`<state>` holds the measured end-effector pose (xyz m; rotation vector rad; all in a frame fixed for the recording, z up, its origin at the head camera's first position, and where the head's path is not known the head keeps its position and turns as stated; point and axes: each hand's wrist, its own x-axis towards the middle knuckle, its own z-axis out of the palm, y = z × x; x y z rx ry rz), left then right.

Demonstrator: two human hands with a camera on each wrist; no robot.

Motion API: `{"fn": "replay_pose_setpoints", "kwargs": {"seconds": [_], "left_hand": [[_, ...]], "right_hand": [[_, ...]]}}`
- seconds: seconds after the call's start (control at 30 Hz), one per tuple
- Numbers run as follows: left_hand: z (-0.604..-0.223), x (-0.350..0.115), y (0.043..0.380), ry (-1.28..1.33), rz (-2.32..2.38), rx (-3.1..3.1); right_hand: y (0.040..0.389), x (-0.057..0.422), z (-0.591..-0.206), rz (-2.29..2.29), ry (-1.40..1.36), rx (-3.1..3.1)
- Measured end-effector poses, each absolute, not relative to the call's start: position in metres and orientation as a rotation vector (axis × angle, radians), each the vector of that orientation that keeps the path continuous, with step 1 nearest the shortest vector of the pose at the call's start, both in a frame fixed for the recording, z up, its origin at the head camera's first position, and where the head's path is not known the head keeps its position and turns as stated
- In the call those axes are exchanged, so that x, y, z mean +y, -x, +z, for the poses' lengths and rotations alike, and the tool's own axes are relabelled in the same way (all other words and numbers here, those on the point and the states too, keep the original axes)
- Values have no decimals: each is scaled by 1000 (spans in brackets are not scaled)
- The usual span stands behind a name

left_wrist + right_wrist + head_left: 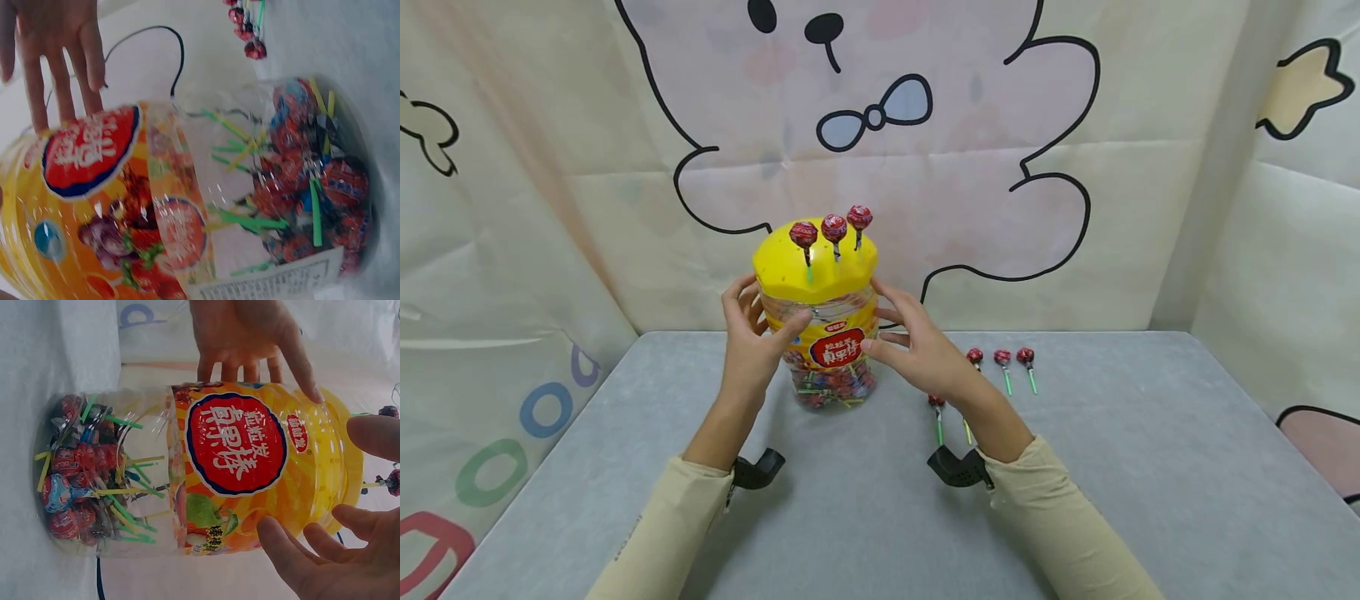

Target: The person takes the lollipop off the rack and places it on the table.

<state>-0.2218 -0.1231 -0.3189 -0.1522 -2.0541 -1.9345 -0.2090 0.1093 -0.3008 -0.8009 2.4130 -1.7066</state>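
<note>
A clear plastic jar [831, 342] with a bright yellow lid [816, 267] stands on the table, between both hands. Wrapped lollipops with green and yellow sticks [81, 487] fill its lower part. Three red-wrapped lollipops [834, 227] stick up from the top of the lid. My left hand [752, 342] holds the jar's left side, thumb across the front and fingers round the side. On the opposite side my right hand [917, 337] grips it, thumb at the red label [838, 348] and the other fingers toward the back.
Right of the jar, three lollipops [1003, 358] lie in a row on the grey table [1135, 467]. Nearer the front, more lollipops [938, 425] lie partly hidden by the right forearm. A printed curtain [962, 208] hangs behind the table and along both sides.
</note>
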Motion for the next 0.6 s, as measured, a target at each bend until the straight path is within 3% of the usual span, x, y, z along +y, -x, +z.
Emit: {"fn": "replay_pose_setpoints", "kwargs": {"seconds": [0.33,0.6], "left_hand": [[-315,-110,212,13,-1816,-2106],[-313,-129,222,143,-1923,-2112]], "right_hand": [[221,113,-307,-1739,812,2375],[214,112,-299,-1710,784,2409]]}}
